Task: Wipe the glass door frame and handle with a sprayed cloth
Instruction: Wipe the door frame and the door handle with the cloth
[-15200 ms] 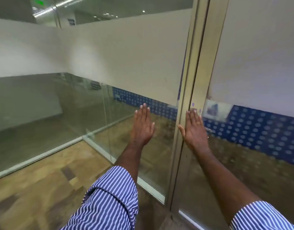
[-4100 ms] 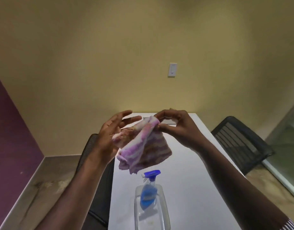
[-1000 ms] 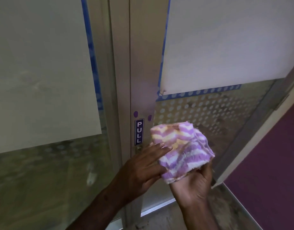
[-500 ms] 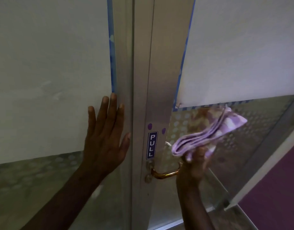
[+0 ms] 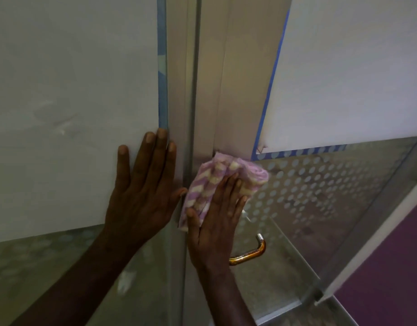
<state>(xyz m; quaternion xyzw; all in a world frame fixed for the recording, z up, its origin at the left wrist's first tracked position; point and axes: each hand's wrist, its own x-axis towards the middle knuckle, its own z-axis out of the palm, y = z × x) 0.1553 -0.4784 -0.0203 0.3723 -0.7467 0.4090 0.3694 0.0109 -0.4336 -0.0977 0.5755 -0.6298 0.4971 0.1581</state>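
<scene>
A folded purple, pink and cream striped terry cloth (image 5: pixel 222 184) is pressed against the brushed aluminium door frame (image 5: pixel 240 90) by the right hand (image 5: pixel 216 220), whose fingers are laid out straight and flat over the lower part of the fabric, the thumb resting along its lower left edge. The cloth is found on the vertical metal stile, its right corner bunched over the edge of the dotted glass, just below the lower corner of the white frosted film panel (image 5: pixel 355 78) with its blue border. The curved brass-coloured lever handle (image 5: pixel 252 252) is seen below the cloth and just to the right of the right wrist, apart from the fabric and untouched by either hand.

The left hand (image 5: pixel 144 191) is spread wide and held flat against the white frosted film of the fixed glass panel (image 5: pixel 73 102) on the left, the fingers extended upward and the thumb stretched toward the frame, its tip close beside the left edge of the cloth; nothing is held in it. A narrow blue strip (image 5: pixel 162 67) is seen running down the edge of that left panel above the fingertips. Lower glass patterned with pale dots (image 5: pixel 320 184) is visible to the right of the frame, and a purple wall surface (image 5: pixel 390 278) is seen at the lower right
</scene>
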